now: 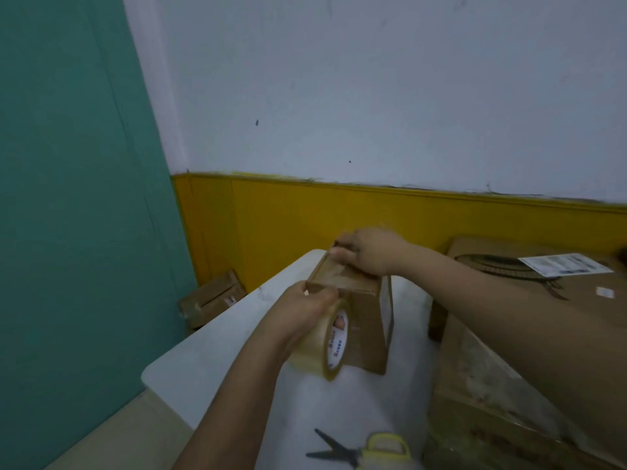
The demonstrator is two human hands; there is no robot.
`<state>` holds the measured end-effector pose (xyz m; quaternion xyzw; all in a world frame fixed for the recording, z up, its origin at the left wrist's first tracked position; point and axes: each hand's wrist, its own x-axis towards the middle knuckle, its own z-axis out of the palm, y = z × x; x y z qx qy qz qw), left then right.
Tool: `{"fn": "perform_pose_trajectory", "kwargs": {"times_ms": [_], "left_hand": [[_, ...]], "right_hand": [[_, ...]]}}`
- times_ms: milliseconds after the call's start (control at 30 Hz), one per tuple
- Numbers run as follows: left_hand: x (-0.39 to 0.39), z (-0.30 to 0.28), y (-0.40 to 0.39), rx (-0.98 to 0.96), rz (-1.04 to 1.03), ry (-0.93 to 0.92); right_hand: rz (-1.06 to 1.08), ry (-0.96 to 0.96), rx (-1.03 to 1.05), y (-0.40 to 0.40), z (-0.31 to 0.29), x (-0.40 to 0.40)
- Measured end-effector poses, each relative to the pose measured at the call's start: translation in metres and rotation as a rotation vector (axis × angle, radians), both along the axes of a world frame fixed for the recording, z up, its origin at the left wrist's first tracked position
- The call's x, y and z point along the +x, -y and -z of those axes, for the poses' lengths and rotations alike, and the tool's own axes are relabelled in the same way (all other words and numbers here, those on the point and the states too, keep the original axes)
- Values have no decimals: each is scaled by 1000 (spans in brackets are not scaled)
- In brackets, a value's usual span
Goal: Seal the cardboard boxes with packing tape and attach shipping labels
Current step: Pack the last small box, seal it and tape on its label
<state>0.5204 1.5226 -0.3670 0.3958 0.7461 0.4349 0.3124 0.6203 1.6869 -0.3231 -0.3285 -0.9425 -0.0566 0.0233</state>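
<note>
Small cardboard box point(349, 313): upright at centre of white table point(210, 374), top flaps down. Left hand point(302, 317): at 6 o'clock of box top, fingers curled round roll of clear packing tape point(325, 344), roll pressed against box's near face. Right hand point(366, 252): at 12 o'clock of box top, fingers curled over far edge, gripping box. Large cardboard box point(509, 351): at 3 o'clock of small box, white shipping label point(563, 264) on its top. Scissors point(359, 451), yellow-handled: on table at 6 o'clock, blades parted. Third taped box point(212, 298): on floor at 9 o'clock, against yellow wall band.
</note>
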Motion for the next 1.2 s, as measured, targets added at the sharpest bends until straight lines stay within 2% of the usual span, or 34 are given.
{"fn": "perform_pose_trajectory", "kwargs": {"times_ms": [67,267,333,533,633,767,833,967,1033,1200], "left_hand": [[0,3,-4,13,-14,10],[15,24,-6,-25,-54,54],[18,28,-3,-18,-87,42],[25,45,8,23,-116,175],[32,55,6,46,-118,147],[35,66,-10,-13,-108,124],[44,50,-1,-12,-94,202],[49,53,-5,-38,-124,242],[49,56,-15,18,-112,288],[19,126,-85,25,-169,276]], "right_hand": [[-18,64,-126,17,11,8],[0,147,-177,12,9,7],[-47,121,-155,13,8,5],[-111,82,27,30,17,4],[-116,79,-5,30,15,5],[-109,48,-68,25,17,13],[-104,46,-59,24,21,16],[-170,-52,5,16,30,19],[-210,-77,46,7,31,18],[-279,-195,-7,-9,35,21]]}}
